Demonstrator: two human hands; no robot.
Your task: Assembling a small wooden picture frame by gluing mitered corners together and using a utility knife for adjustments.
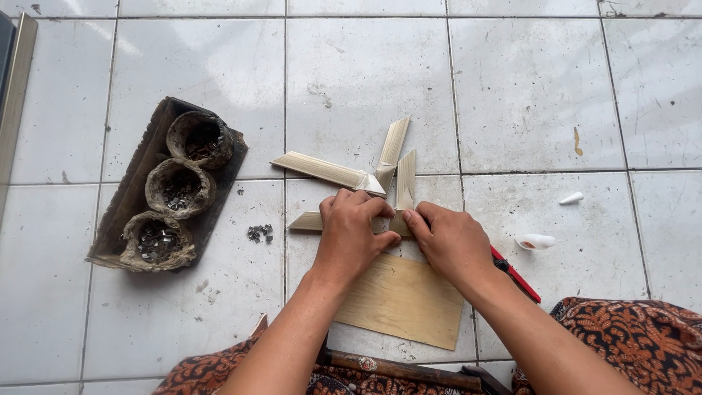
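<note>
Both of my hands press down on a bundle of pale folded leaf strips (pixel 344 174) lying on the white tiled floor. My left hand (pixel 349 235) covers the middle of the strips, fingers curled over them. My right hand (pixel 447 243) pinches the strips from the right side, fingertips touching the left hand. Several strips fan out beyond the fingers: one to the left, two upward. A thin light wooden board (pixel 402 301) lies under my wrists.
A dark tray (pixel 124 212) at the left holds three coconut-shell cups of small metal pieces. Loose metal bits (pixel 259 232) lie beside it. A red-handled tool (pixel 518 276), a wooden handle (pixel 398 368), white scraps (pixel 536 241) and patterned cloth (pixel 643 336) surround me.
</note>
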